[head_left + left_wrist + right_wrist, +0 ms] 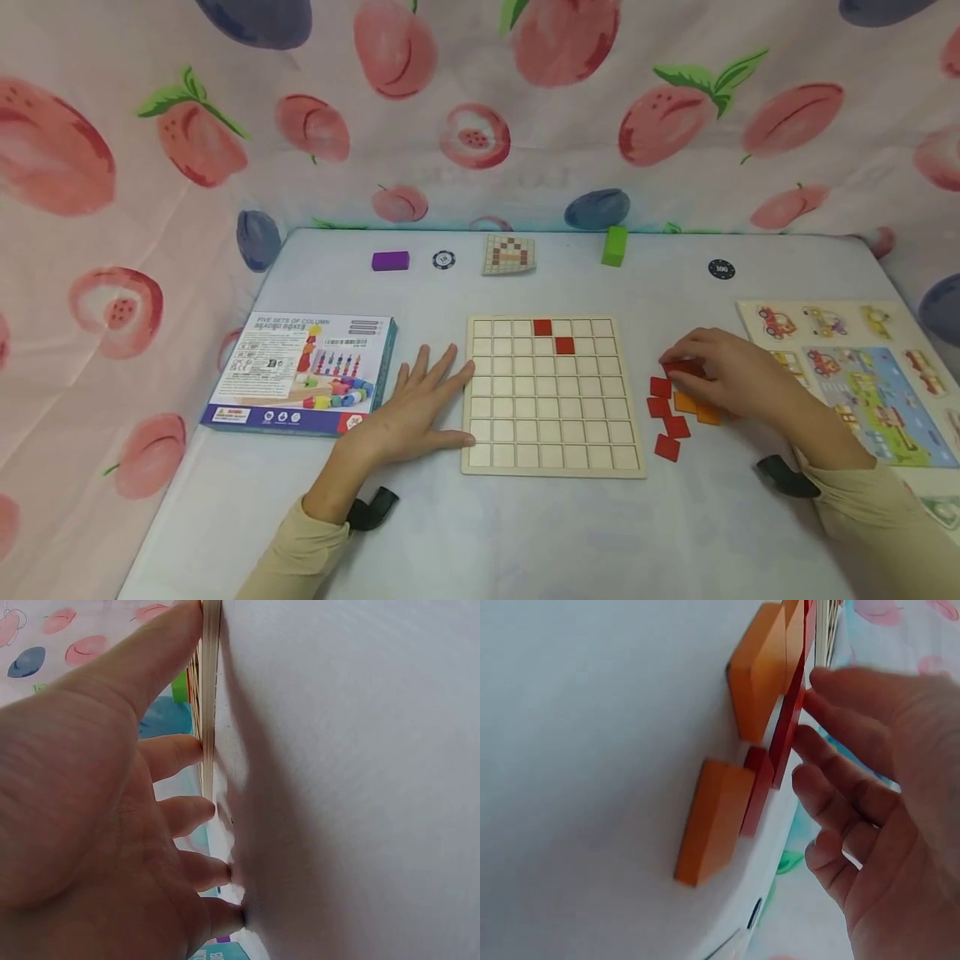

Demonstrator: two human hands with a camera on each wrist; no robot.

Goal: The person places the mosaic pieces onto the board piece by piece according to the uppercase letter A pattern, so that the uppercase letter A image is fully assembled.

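Note:
My left hand (420,408) lies with fingers spread beside the pale wooden grid board (555,477). Its thumb and index fingertips touch the board's left edge; the left wrist view shows them against the board's side (209,712). Two red tiles (565,345) sit in the board's upper cells. Right of the board, my right hand (731,375) pinches a red tile (682,367) with thumb and fingertips, partly hidden by the hand. Close below are several loose red tiles (667,447) and orange tiles (685,402). In the right wrist view, orange tiles (757,675) lie left of the fingertips.
A bead toy box (300,375) lies at left and a picture puzzle board (885,400) at right. Along the back are a purple block (391,261), a pattern card (509,255), a green block (614,246) and two round chips (722,269). Patterned cloth hangs behind.

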